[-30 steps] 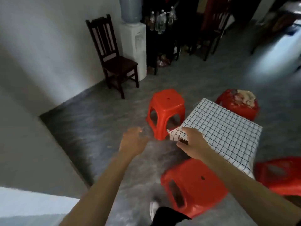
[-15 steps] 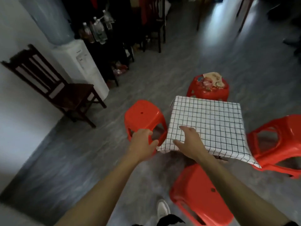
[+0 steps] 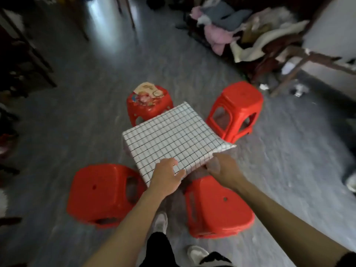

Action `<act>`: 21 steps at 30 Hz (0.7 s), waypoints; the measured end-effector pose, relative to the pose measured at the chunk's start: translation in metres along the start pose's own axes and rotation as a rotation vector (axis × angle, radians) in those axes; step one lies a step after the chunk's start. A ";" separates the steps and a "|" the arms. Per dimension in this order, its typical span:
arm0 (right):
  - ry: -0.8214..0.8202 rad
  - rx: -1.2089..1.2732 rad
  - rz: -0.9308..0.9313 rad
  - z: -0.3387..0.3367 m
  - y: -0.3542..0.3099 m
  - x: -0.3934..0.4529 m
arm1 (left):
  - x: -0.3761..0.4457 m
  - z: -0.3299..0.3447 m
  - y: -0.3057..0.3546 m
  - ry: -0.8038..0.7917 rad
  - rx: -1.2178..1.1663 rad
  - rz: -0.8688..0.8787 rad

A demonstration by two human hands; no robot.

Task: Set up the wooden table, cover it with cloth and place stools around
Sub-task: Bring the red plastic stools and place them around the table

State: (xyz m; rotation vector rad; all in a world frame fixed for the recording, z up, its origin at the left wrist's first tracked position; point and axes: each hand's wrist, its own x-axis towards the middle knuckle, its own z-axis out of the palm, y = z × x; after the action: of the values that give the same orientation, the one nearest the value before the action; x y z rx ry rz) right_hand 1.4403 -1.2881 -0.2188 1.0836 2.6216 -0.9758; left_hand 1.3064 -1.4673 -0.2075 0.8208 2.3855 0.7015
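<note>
Head camera, looking down: a person's two bare hands work at the near edge of a white cloth with a black grid pattern (image 3: 173,137) that covers a small square tabletop on the grey floor (image 3: 81,120). The left hand (image 3: 166,177) lies on the near corner of the cloth, its fingers (image 3: 172,163) spread and fairly straight on the fabric, the thumb along the edge, gripping nothing that can be seen. The right hand (image 3: 221,168) sits at the near right edge, its fingers curled around the cloth's hem, where the right corner of the cloth sticks out flat past the tabletop. Four red plastic stools ring the covered table: a near-left stool (image 3: 102,193) just beside the left hand, a near-right stool (image 3: 217,207) below the right wrist, a far-right stool (image 3: 238,110) close to the cloth's right side, and a far stool (image 3: 148,105) bearing a colourful printed picture on its seat, partly behind the cloth's far corner. White shoes (image 3: 160,222) show between the forearms. A heap of clothes (image 3: 240,29) lies on dark furniture at upper right.
</note>
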 end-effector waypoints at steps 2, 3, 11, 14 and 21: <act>0.083 0.030 0.114 0.001 0.007 -0.006 | 0.023 0.004 0.000 -0.090 0.016 0.100; 0.136 0.039 0.173 0.002 0.009 -0.011 | 0.032 0.005 0.000 -0.122 0.026 0.143; 0.218 0.165 0.518 0.034 0.024 -0.066 | 0.062 0.026 0.025 -0.360 0.141 0.391; 0.264 0.216 0.608 0.050 0.030 -0.092 | 0.058 0.045 0.040 -0.432 0.223 0.474; 0.281 0.284 0.728 0.106 0.072 -0.119 | 0.076 0.109 0.040 -0.510 0.421 0.640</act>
State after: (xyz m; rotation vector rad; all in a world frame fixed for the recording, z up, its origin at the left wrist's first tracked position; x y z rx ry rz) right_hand 1.5643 -1.3844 -0.2963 2.1593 1.9815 -1.0692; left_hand 1.3372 -1.3565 -0.2851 1.7443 1.8098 0.1543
